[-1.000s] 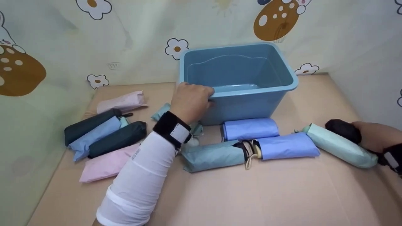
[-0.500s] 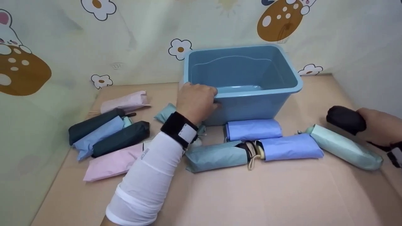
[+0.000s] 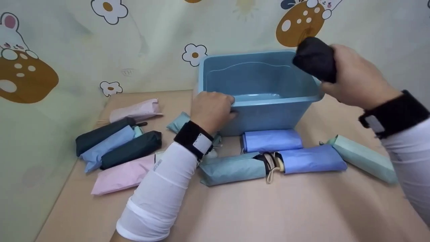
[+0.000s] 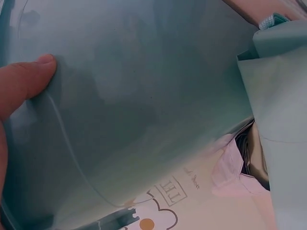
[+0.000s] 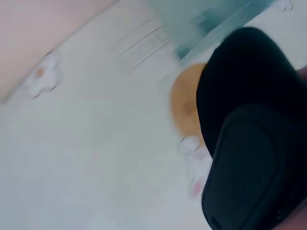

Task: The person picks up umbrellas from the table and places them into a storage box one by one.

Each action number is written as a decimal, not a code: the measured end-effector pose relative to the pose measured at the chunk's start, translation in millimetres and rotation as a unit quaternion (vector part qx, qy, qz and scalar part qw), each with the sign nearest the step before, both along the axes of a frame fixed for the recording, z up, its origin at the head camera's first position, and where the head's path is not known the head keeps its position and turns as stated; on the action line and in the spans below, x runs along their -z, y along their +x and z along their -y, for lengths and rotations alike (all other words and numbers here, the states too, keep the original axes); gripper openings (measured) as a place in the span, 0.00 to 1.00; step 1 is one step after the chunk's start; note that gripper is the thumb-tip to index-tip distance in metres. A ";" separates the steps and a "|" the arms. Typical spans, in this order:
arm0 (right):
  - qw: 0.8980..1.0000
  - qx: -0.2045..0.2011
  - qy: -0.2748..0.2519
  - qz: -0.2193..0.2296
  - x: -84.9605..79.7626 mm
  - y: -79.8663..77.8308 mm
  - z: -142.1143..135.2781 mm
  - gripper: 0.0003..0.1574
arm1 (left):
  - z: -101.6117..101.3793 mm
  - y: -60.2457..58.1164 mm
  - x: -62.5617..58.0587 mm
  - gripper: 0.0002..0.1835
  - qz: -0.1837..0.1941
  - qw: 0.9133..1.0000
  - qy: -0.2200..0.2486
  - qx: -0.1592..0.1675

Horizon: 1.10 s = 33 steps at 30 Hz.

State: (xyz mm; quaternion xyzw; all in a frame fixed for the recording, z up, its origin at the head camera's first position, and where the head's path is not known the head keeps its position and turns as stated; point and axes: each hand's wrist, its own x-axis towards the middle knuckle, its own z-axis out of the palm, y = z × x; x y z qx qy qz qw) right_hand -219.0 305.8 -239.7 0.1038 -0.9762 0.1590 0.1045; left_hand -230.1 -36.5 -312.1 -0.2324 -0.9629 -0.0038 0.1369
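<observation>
- Clock is centring on the bin, head view.
- Right hand (image 3: pixel 361 75) is gripping a black rounded fabric bundle (image 3: pixel 314 58) at 2 o'clock, fingers curling round it; bundle is hiding the far right corner of the rim. Cannot tell if it's directly over the opening.
- Right wrist view is showing that bundle close up, most fingers out of sight.
- Left hand (image 3: pixel 211 111) is holding the rim of a blue rectangular plastic bin (image 3: pixel 268 116) at 8 o'clock, fingers hooking over the edge.
- Bin is standing upright on a tan flat tabletop (image 3: pixel 268 211).
- Periwinkle-blue flat fabric bundle (image 3: pixel 272 140) is lying just in front, 6 o'clock; grey-teal fabric bundle (image 3: pixel 233 169) is lying between 6 and 7.
- Mint-green long fabric bundle (image 3: pixel 364 159) is lying at 4, partly behind the white right sleeve (image 3: pixel 410 161).
- Pink flat fabric bundle (image 3: pixel 124 174) is lying at 8.
</observation>
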 end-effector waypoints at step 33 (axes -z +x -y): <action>0.964 0.011 0.028 0.265 40.0 -76.6 81.9 0.47 | -2.3 1.7 -0.8 0.17 0.013 1.000 -0.005 -0.023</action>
